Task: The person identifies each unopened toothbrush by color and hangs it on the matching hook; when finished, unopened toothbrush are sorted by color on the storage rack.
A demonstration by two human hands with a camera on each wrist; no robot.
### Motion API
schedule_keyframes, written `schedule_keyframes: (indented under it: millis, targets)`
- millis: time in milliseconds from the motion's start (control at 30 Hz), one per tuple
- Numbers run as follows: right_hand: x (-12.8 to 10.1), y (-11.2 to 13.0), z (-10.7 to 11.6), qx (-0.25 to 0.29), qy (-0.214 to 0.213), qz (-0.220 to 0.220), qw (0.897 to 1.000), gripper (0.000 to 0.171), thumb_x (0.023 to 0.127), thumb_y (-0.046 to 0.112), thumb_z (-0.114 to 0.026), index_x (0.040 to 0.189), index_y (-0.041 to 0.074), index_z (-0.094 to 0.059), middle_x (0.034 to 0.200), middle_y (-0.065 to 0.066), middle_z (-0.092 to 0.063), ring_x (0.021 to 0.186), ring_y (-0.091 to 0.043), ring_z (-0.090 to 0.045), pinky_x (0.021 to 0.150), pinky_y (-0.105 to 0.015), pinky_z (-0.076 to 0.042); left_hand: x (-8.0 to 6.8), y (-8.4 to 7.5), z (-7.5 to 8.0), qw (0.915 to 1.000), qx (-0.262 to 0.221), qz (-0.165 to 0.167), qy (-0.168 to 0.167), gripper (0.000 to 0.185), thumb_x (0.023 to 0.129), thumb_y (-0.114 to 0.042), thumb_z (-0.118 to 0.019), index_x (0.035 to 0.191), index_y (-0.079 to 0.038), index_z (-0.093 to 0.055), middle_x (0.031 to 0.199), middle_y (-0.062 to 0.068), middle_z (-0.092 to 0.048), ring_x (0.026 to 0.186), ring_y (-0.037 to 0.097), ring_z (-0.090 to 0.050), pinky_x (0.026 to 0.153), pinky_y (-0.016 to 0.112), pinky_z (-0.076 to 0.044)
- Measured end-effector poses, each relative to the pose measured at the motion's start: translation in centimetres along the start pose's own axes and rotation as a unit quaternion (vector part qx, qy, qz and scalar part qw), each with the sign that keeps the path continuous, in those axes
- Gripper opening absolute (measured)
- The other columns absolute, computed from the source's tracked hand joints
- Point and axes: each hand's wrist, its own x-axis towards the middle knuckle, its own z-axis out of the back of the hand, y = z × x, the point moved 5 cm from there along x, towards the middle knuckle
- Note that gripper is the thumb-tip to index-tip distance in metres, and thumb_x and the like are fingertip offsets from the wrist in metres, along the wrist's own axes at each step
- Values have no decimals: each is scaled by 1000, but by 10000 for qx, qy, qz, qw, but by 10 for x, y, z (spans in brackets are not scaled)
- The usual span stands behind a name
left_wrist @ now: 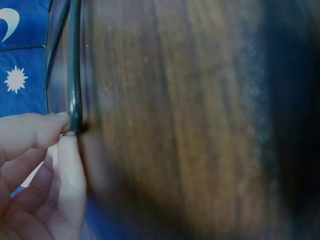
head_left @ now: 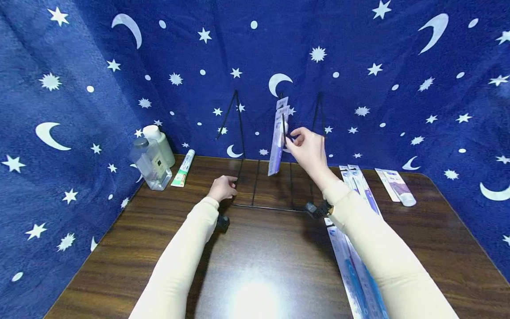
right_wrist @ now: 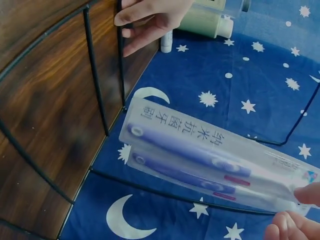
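Note:
A black wire rack (head_left: 255,177) stands at the back of the wooden table (head_left: 255,266), its base flat on the wood and its uprights against the starry cloth. My left hand (head_left: 223,187) grips the left edge of the rack's base wire (left_wrist: 75,100) between thumb and fingers. My right hand (head_left: 307,148) is raised at the rack's middle upright and pinches the top of a packaged pair of purple toothbrushes (head_left: 277,141), which hangs down along the wire. The right wrist view shows the toothbrush pack (right_wrist: 200,155) lying across the rack's wires, with my fingertips (right_wrist: 295,215) at its end.
A clear bottle (head_left: 150,165), a pale green bottle (head_left: 161,144) and a toothpaste tube (head_left: 183,168) stand at the back left. More toothbrush packs (head_left: 358,230) lie under my right forearm, and another tube (head_left: 398,187) lies at the back right. Blue star-and-moon cloth (head_left: 79,88) walls the table.

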Motion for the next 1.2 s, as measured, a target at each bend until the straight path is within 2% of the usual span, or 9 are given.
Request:
schedule_keyframes:
  millis: [100, 233, 333, 567, 733, 900, 1100, 1200]
  targets:
    - [-7, -2, 9, -17, 174, 10, 9998, 21, 83, 20, -68, 90, 0, -70, 65, -12, -67, 60, -25, -63, 60, -39, -50, 1, 3, 0, 10000, -34, 82, -45, 55, 71, 6, -68, 125, -1, -61, 84, 5, -60, 51, 4, -53, 51, 16, -53]
    - [-14, -8, 21, -128, 170, 248, 9995, 18, 82, 17, -68, 85, -1, -70, 63, -11, -67, 58, -25, -62, 60, -40, -49, 3, 4, 0, 10000, -57, 40, -51, 55, 70, 7, -68, 125, 0, -61, 84, 6, -61, 51, 4, -53, 52, 16, -54]
    - [-19, -21, 28, -265, 134, 318, 9991, 18, 81, 16, -69, 84, -1, -70, 63, -12, -66, 57, -25, -62, 61, -41, -49, 5, 4, 1, 10000, -64, 27, -17, 56, 70, 7, -68, 125, 0, -60, 83, 5, -61, 51, 4, -54, 51, 17, -54]
    - [-41, -86, 50, -739, 233, -218, 9968, 21, 82, 16, -67, 89, -4, -69, 65, -15, -66, 59, -28, -60, 62, -44, -47, 5, 4, 1, 10000, -61, -8, -7, 57, 69, 8, -68, 125, 1, -60, 83, 6, -60, 52, 5, -54, 52, 17, -55]
    - [-53, -132, 67, -1107, 536, -491, 9912, 22, 82, 16, -66, 89, -5, -69, 70, -18, -68, 63, -32, -63, 59, -47, -48, 5, 3, -1, 9999, -122, -116, -39, 56, 68, 7, -68, 123, 2, -61, 82, 7, -61, 51, 4, -54, 51, 18, -55]
    - [-61, -171, 81, -1464, 834, -633, 9837, 19, 79, 13, -65, 82, -5, -70, 71, -19, -68, 63, -37, -62, 58, -48, -46, 6, 3, -1, 9999, -113, -110, -68, 56, 68, 7, -67, 124, 3, -60, 82, 7, -61, 49, 4, -53, 50, 17, -54]
    - [-61, -207, 77, -1611, 1185, -746, 9770, 20, 79, 14, -66, 81, -6, -71, 76, -21, -69, 68, -41, -64, 60, -50, -47, 6, 6, 0, 9997, -241, 41, -74, 56, 69, 8, -68, 124, 2, -60, 85, 8, -61, 51, 5, -53, 51, 18, -54]
    - [-61, -219, 75, -1740, 1523, -883, 9689, 20, 78, 14, -67, 80, -6, -71, 77, -22, -68, 69, -42, -63, 60, -51, -47, 7, 6, -2, 9995, -306, 100, -37, 57, 68, 9, -68, 124, 1, -60, 85, 8, -61, 51, 5, -54, 51, 18, -55]
